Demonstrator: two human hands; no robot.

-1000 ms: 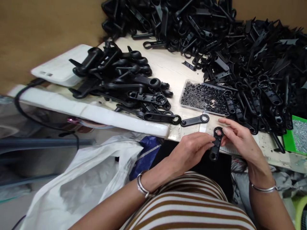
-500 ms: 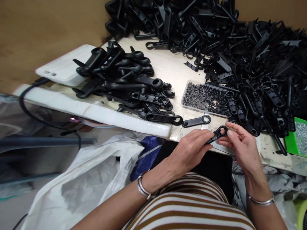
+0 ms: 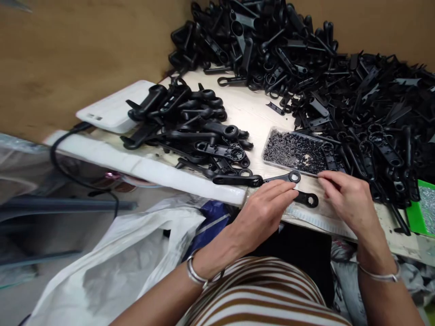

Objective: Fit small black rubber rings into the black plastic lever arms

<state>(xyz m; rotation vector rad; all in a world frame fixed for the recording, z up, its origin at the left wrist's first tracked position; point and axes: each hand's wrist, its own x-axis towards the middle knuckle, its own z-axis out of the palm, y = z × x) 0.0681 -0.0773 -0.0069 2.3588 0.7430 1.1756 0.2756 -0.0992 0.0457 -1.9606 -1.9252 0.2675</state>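
Near the table's front edge, my left hand (image 3: pixel 263 213) is closed on a black plastic arm (image 3: pixel 308 199), whose ringed end sticks out to the right past the fingertips. Just behind it lies another black arm (image 3: pixel 292 177), partly hidden by my left fingers. My right hand (image 3: pixel 350 199) is pinched at the front right corner of a clear tray (image 3: pixel 295 167) of small dark parts; anything between its fingertips is too small to make out.
Finished-looking black arms (image 3: pixel 204 136) are heaped at left beside a white box (image 3: pixel 113 106) with a cable (image 3: pixel 54 156). A large pile of black parts (image 3: pixel 356 90) covers the back and right. A green tray (image 3: pixel 415 215) of metal bits stands far right.
My right hand has left the ringed end of the black arm and moved up to the tray's corner. My left hand has lowered the arm toward the tabletop. The camera view has shifted slightly.
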